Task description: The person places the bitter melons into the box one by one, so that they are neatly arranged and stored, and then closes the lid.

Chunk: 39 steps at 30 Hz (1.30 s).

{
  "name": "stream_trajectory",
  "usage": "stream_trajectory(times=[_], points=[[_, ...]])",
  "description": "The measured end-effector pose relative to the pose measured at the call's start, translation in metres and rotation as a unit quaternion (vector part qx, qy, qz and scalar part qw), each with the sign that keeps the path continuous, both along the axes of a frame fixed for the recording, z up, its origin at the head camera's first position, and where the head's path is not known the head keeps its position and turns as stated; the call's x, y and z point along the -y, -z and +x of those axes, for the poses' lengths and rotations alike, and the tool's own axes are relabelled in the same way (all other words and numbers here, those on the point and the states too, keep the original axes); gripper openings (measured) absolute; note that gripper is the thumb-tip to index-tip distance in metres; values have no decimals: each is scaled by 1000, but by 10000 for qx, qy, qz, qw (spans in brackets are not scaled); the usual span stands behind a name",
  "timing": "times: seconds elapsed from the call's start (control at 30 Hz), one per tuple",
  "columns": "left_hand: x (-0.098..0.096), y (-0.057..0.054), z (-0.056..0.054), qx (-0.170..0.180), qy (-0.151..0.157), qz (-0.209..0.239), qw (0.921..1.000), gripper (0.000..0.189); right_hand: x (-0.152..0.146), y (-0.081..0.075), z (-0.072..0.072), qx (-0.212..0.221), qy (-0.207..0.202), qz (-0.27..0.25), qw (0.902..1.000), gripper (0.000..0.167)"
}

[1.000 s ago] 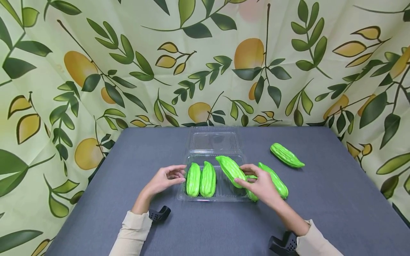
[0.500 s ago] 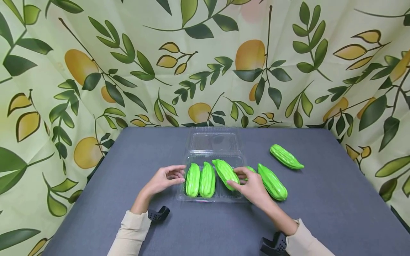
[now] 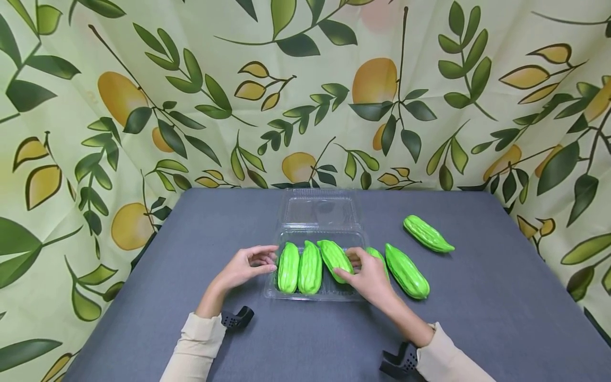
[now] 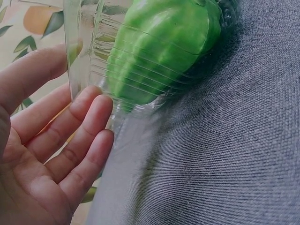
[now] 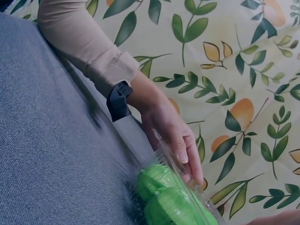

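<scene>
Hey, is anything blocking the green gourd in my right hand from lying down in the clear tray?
Nothing visible. Your right hand holds the green gourd slanted at the right side of the clear tray; two gourds lie to its left, and the lid is open behind.

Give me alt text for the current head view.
A person's right hand holds a green, ridged gourd aslant at an open clear container where two others lie. The left hand is at the container's left edge; three more gourds lie right of it on a gray table.
</scene>
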<state>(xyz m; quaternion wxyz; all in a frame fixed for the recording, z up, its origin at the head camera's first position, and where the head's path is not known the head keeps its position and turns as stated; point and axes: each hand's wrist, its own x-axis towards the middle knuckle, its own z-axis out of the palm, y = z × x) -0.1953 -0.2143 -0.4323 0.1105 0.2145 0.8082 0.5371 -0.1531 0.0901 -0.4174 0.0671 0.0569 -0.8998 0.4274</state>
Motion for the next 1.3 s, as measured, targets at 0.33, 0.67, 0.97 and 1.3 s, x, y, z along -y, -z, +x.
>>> stream_trajectory(times=[0.33, 0.67, 0.97, 1.3], points=[[0, 1, -1, -30, 12, -34, 10000, 49, 6, 4, -3, 60, -117, 637, 9979, 45], [0, 1, -1, -66, 17, 27, 10000, 49, 6, 2, 0, 411, -602, 1085, 9914, 40], [-1, 1, 0, -13, 38, -5, 10000, 50, 0, -1, 3, 457, -713, 703, 9939, 35], [0, 3, 0, -26, 48, 53, 10000, 49, -14, -10, 5, 444, -712, -39, 9965, 27]])
